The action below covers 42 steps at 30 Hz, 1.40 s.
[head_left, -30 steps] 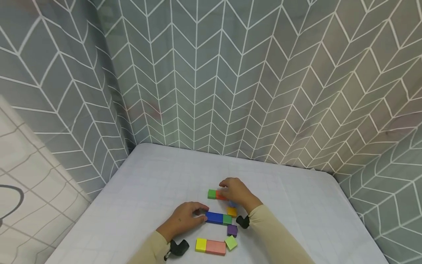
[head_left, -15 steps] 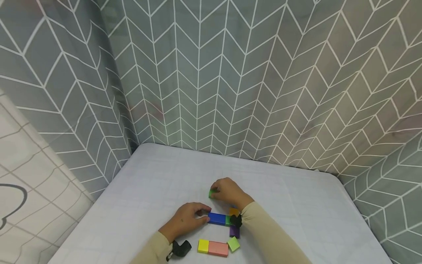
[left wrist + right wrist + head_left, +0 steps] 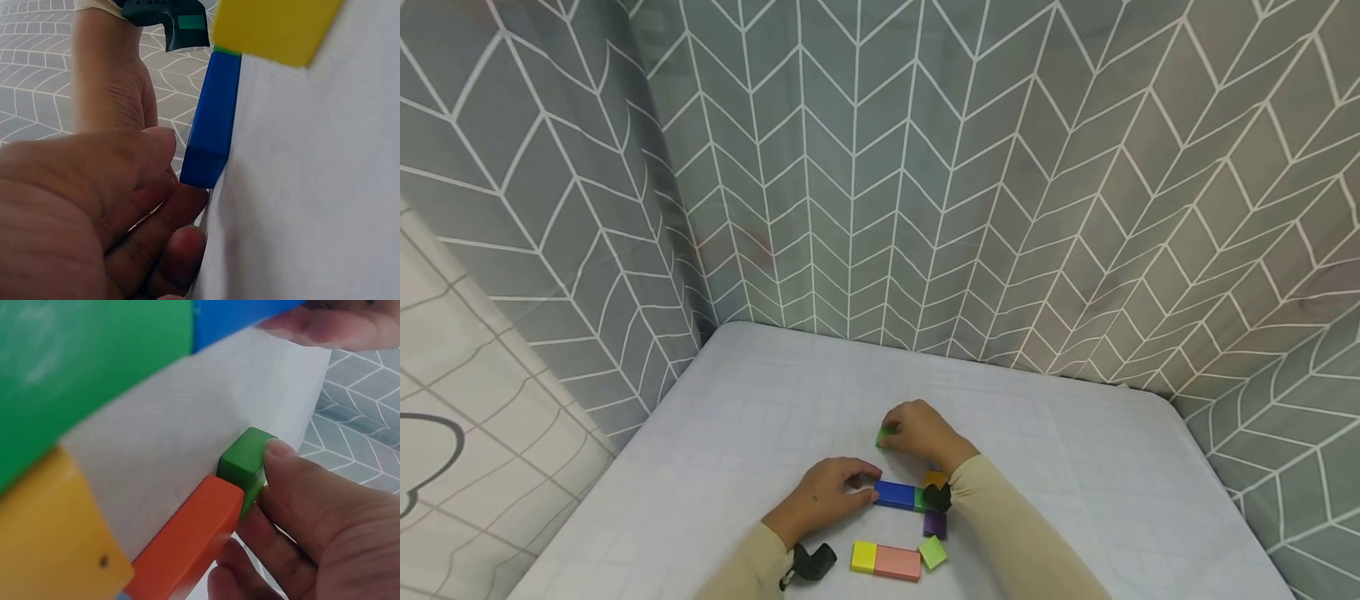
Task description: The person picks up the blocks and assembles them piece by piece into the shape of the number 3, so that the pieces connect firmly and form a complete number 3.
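My right hand (image 3: 921, 433) pinches a small green block (image 3: 247, 450) at the far end of an orange-red block (image 3: 190, 534). Its thumb lies on the green block's upper edge, with fingers curled behind. My left hand (image 3: 829, 500) rests on the white surface with loosely bent fingers, thumb and index fingertips right at the left end of a long blue block (image 3: 894, 494). A second green block (image 3: 920, 500) adjoins the blue one, partly hidden by the right wrist's black camera mount (image 3: 937, 497). In the head view, the right hand hides the orange-red block.
Nearer the body lie a yellow block (image 3: 863, 557), a pink block (image 3: 898, 562) and a tilted lime block (image 3: 933, 552). A purple block (image 3: 935, 525) and a yellow-orange block (image 3: 934, 479) stand by the right sleeve. Patterned curtains (image 3: 880, 167) surround the white-covered table (image 3: 760, 383).
My right hand has moved left from over the orange-red block to the green block and taken hold of it. My left hand has stayed at the blue block's end.
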### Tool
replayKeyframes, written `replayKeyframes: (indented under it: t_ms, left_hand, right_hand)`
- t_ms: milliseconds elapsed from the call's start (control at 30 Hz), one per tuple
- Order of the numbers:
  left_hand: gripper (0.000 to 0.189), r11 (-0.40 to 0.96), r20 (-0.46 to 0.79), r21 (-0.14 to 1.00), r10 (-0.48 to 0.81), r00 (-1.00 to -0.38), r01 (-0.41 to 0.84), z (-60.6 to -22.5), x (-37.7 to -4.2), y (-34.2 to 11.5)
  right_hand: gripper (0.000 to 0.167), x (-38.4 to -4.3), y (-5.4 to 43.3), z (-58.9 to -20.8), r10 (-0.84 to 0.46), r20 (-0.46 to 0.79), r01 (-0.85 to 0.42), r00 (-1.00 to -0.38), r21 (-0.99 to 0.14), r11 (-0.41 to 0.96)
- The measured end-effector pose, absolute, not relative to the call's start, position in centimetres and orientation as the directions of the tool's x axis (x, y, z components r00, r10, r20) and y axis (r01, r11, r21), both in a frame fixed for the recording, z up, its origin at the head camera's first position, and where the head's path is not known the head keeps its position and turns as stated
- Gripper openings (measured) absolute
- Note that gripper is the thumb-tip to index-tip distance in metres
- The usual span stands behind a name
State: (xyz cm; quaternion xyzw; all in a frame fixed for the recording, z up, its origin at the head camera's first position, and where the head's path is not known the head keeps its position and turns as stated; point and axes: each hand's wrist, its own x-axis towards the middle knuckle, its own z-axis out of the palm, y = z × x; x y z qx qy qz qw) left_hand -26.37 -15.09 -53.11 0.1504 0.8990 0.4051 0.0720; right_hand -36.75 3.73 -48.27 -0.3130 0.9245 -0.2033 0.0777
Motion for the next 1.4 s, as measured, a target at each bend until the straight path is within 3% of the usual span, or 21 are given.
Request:
replayKeyframes:
  t_ms: [700, 933, 1400]
  left_hand:
    - [0.029, 0.623, -0.004, 0.752, 0.331, -0.944, 0.215, -53.09, -26.76, -15.24]
    - [0.029, 0.622, -0.014, 0.756, 0.327, -0.945, 0.203, -53.27, -26.62, -15.18]
    - [0.029, 0.611, 0.014, 0.759, 0.329, -0.944, 0.224, -53.51, -26.62, -15.30]
  right_hand:
    - [0.026, -37.27, 3.61, -48.20, -0.585, -0.024, -0.520, -0.811, -0.429, 0.739]
    - [0.025, -36.93, 3.49, -48.17, -0.610, -0.054, -0.522, -0.791, -0.460, 0.718]
    - [0.024, -36.61, 3.68, -47.98, -0.649, -0.035, -0.584, -0.760, -0.401, 0.705]
